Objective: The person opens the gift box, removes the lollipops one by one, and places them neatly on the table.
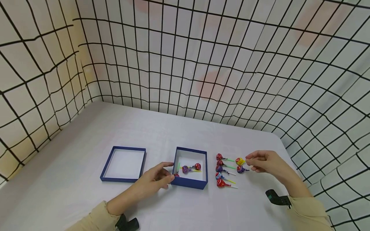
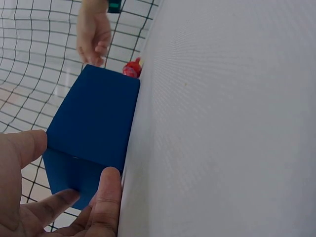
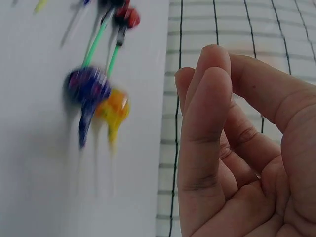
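A blue box (image 1: 189, 183) with a white inside stands on the table and has several wrapped lollipops (image 1: 185, 169) in it. My left hand (image 1: 154, 178) touches its left side near the front corner, thumb (image 2: 32, 145) at the edge and fingertips (image 2: 109, 185) against the side wall. To the right, my right hand (image 1: 266, 162) is raised beside a yellow lollipop (image 1: 239, 161). In the right wrist view its fingers are bent, tips close together, and nothing shows between them. A purple lollipop (image 3: 86, 89) lies next to the yellow one.
Several lollipops (image 1: 221, 183) form a column right of the box, sticks pointing right. A shallow blue-rimmed lid (image 1: 122, 180) lies left of the box, white inside up. White cloth covers the table (image 1: 162, 131); black-gridded white curtains (image 1: 185, 64) hang behind and at the sides.
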The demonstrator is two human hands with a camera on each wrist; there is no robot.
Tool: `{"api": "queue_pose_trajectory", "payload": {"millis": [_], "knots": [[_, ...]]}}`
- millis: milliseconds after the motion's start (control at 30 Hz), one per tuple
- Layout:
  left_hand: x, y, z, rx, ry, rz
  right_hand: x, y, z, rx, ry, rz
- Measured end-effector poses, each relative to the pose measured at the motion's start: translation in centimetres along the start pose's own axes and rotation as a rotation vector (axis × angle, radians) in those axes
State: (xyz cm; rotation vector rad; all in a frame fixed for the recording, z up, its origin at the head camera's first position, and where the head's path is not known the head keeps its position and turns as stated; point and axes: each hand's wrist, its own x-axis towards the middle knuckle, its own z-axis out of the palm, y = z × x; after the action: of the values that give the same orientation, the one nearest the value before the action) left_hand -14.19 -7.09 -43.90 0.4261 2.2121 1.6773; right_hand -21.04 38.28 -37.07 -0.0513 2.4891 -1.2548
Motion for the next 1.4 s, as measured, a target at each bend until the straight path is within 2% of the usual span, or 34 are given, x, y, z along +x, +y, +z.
{"api": "queue_pose_trajectory", "payload": {"millis": [267,567,767,967,1267,1400], "knots": [[0.0,-0.1,-0.1,-0.006,-0.010,0.013,0.4,-4.9,3.4,-0.044,-0.111,-0.084],[-0.1,-0.1,-0.2,-0.008,-0.009,0.012,2.5,-8.4,6.4,-0.136,-0.193,-0.153],[0.0,-0.1,-0.2,-0.014,-0.017,0.005,3.4,-9.9,8.2,-0.143,-0.252,-0.150],[0.0,-0.1,-0.2,-0.018,-0.013,0.006,3.9,-11.0,9.6,-0.175,-0.301,-0.185],[0.0,0.0,0.0,-0.039,-0.009,-0.035,4.9,-12.0,11.7,-0.257,-0.332,-0.190],[0.0,0.1,0.0,-0.034,-0.006,-0.027,5.2,-12.5,12.7,-0.304,-0.338,-0.176]]}}
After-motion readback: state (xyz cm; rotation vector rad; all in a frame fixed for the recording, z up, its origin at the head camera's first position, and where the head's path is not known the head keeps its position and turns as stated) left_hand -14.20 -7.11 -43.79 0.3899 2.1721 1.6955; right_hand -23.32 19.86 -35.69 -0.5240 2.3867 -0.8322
